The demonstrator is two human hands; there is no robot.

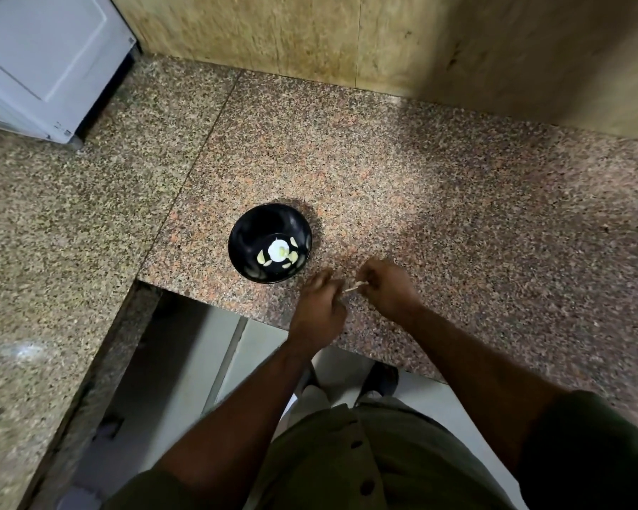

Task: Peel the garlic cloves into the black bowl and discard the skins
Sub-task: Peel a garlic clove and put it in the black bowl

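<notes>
A black bowl (269, 242) stands on the speckled granite counter near its front edge. Inside lie several pale peeled garlic cloves (292, 256) around a bright glare spot. Just right of the bowl, my left hand (319, 309) and my right hand (389, 285) are close together over the counter. A thin pale strip of garlic skin (355, 287) sticks out between them, pinched by my right hand's fingers. My left hand's fingers are curled toward it; what they hold is hidden.
The granite counter (420, 185) runs in an L, with a second slab (52, 233) on the left. A white appliance (41, 60) sits at the back left. A tan wall (347, 35) backs the counter. Below the edge are the floor and my shoes (380, 379).
</notes>
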